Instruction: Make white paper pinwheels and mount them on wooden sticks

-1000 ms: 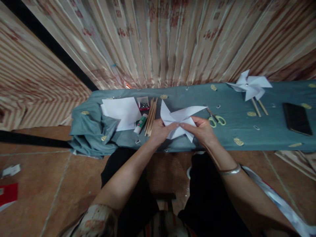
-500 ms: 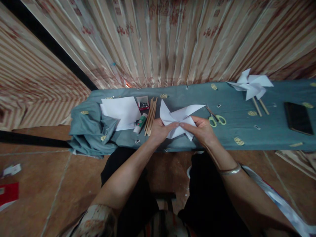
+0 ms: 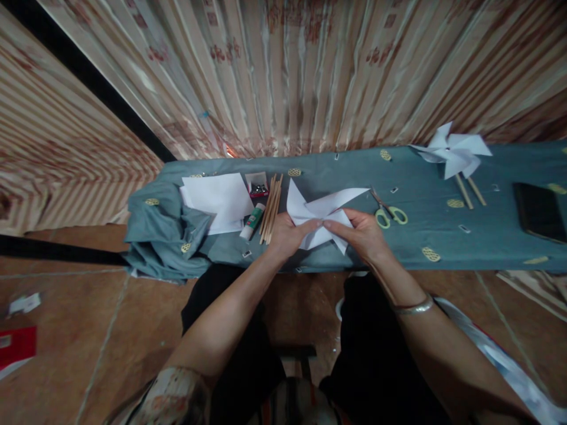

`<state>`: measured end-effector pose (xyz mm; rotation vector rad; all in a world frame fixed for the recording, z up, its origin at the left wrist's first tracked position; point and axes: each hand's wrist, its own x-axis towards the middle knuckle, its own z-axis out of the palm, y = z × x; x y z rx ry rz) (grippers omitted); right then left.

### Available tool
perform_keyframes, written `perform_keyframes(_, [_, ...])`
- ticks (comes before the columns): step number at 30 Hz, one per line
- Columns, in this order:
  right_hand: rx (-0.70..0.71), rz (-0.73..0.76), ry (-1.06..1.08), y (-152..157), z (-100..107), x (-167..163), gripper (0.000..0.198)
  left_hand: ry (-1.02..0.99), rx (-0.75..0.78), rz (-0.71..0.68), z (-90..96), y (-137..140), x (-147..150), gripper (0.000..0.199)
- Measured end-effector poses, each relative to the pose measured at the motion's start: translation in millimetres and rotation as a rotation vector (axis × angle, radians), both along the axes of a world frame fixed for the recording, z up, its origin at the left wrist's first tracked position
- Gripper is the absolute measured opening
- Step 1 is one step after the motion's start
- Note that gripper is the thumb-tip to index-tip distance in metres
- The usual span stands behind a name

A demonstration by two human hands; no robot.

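Note:
A white paper pinwheel (image 3: pixel 325 205), with pointed blades folded in toward its middle, is held between my two hands just over the cloth-covered bench. My left hand (image 3: pixel 287 233) grips its left side, thumb pressed near the centre. From the right, my right hand (image 3: pixel 361 232) pinches the paper, its thumb meeting the left thumb at the centre. The fingers beneath the paper are hidden. Right of my right hand lie green-handled scissors (image 3: pixel 390 213). Thin wooden sticks (image 3: pixel 271 209) lie beside my left hand, with a glue stick (image 3: pixel 252 221) next to them.
White paper sheets (image 3: pixel 217 200) and a small box of metal pins or tacks (image 3: pixel 257 186) sit on the left of the bench (image 3: pixel 336 171). Finished-looking pinwheels on sticks (image 3: pixel 456 153) and a dark phone-like case (image 3: pixel 539 211) lie on the right. A curtain (image 3: pixel 301 77) hangs behind.
My hands keep the same grip on the pinwheel, thumbs still at its centre. The view has shifted very slightly; nothing else visibly differs.

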<state>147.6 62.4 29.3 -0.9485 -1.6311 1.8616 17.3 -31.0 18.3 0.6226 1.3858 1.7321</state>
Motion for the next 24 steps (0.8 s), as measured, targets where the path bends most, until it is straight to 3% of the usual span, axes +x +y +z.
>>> perform_keyframes(15, [-0.077, -0.001, 0.040, 3.7, -3.1, -4.4, 0.039, 0.057, -0.013, 0.018, -4.8, 4.3, -2.8, 0.039])
perform_keyframes(24, [-0.052, 0.026, 0.050, 4.6, -9.3, -3.3, 0.038, 0.089, -0.024, 0.004, -3.1, 3.9, -3.0, 0.035])
